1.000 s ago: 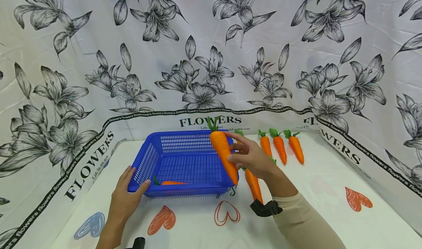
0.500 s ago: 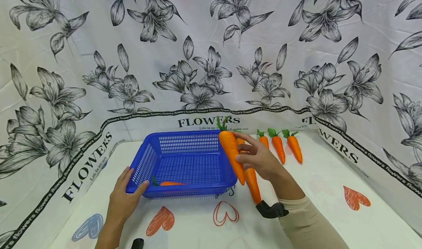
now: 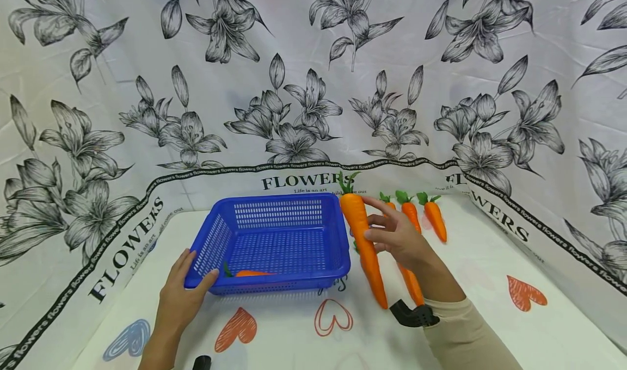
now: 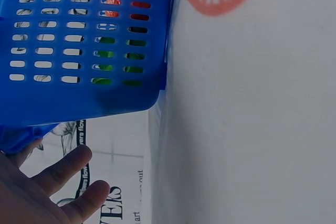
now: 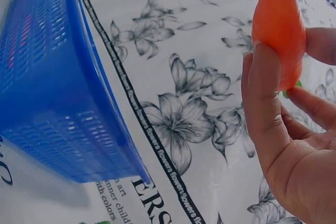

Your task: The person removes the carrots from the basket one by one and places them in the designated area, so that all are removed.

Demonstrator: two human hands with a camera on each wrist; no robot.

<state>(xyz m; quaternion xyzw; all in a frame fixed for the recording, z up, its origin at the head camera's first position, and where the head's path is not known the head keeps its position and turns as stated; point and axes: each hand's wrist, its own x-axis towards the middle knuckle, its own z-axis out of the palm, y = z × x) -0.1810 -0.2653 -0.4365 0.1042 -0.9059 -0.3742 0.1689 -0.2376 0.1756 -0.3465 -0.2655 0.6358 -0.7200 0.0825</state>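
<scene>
In the head view my right hand (image 3: pixel 399 239) pinches an orange carrot (image 3: pixel 354 209) with green leaves, held upright just right of the blue plastic basket (image 3: pixel 279 280). Close up in the right wrist view, thumb and fingers grip that carrot (image 5: pixel 278 30) from both sides. My left hand (image 3: pixel 178 299) holds the basket's near left corner, its thumb over the rim. Inside, along the front wall, lies another carrot (image 3: pixel 252 273), partly hidden; orange and green show through the slots in the left wrist view. Behind the held carrot, a table carrot (image 3: pixel 374 288) is partly covered.
Several more carrots lie on the right of the white table: one (image 3: pixel 411 283) under my right wrist, others toward the back, including the rightmost carrot (image 3: pixel 435 217). A flower-printed cloth (image 3: pixel 294 87) rises behind the basket and at both sides.
My right hand has moved right with the carrot, from over the basket's right rim to just outside it. The left hand keeps its hold on the corner.
</scene>
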